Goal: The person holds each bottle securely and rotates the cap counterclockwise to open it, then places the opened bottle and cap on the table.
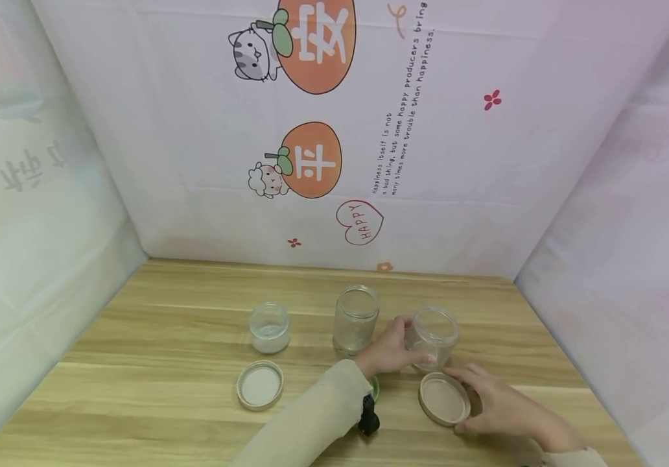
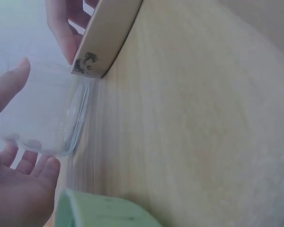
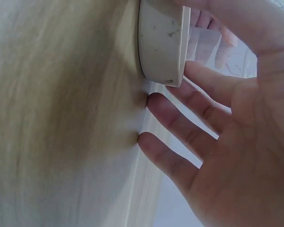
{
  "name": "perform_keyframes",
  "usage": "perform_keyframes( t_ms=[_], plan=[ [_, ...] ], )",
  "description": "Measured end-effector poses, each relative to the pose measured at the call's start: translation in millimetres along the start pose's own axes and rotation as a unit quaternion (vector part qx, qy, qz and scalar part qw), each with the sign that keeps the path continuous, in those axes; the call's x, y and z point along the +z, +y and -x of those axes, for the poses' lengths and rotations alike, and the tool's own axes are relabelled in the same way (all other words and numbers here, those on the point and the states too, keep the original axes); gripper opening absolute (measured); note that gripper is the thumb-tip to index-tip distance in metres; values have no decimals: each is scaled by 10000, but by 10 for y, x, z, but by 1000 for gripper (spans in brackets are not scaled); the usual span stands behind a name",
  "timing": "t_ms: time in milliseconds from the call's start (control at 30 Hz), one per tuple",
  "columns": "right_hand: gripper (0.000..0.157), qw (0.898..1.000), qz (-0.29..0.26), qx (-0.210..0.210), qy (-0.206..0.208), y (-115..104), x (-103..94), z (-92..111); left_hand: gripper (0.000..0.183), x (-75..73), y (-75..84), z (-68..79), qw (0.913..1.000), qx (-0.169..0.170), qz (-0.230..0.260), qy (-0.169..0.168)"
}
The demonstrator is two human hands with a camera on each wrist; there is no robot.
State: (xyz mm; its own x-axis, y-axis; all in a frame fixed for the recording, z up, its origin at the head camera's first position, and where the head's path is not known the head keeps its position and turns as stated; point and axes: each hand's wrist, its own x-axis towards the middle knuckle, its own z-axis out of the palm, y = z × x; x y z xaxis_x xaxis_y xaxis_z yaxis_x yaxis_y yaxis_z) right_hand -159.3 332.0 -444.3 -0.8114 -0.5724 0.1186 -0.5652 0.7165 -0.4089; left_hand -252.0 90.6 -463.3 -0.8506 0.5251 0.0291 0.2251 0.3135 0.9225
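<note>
My left hand [image 1: 386,350] holds the rightmost clear glass jar [image 1: 436,327] from its left side, thumb in front and fingers behind. The jar stands on the table with its round rim up. In the left wrist view the fingers and thumb lie on opposite sides of that jar [image 2: 38,109]. Just in front of it a beige round lid [image 1: 444,401] lies with its hollow side up. My right hand [image 1: 500,410] grips this lid by its edge between thumb and forefinger. Two of its other fingertips [image 3: 154,142] touch the tabletop in the right wrist view.
A taller glass jar [image 1: 356,321] stands left of my left hand. Farther left are a short glass jar [image 1: 269,331] and another beige lid [image 1: 260,386]. A green lid [image 2: 109,213] lies under my left wrist. Cloth walls [image 1: 428,227] enclose the wooden table [image 1: 136,363].
</note>
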Motion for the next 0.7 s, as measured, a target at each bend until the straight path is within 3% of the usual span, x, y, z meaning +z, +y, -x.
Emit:
perform_keyframes(
  t_ms=[167,333,700],
  plan=[
    [86,9997,-162,179,-70,-35,-28,-17,86,-5,17,21,10000,13,80,41],
    [67,9974,-649,265,-158,-59,-88,-47,87,-16,14,42,9999,16,167,6],
    [41,9977,-469,202,443,-21,-102,-97,80,-45,-45,104,9995,172,260,-82]
  ],
)
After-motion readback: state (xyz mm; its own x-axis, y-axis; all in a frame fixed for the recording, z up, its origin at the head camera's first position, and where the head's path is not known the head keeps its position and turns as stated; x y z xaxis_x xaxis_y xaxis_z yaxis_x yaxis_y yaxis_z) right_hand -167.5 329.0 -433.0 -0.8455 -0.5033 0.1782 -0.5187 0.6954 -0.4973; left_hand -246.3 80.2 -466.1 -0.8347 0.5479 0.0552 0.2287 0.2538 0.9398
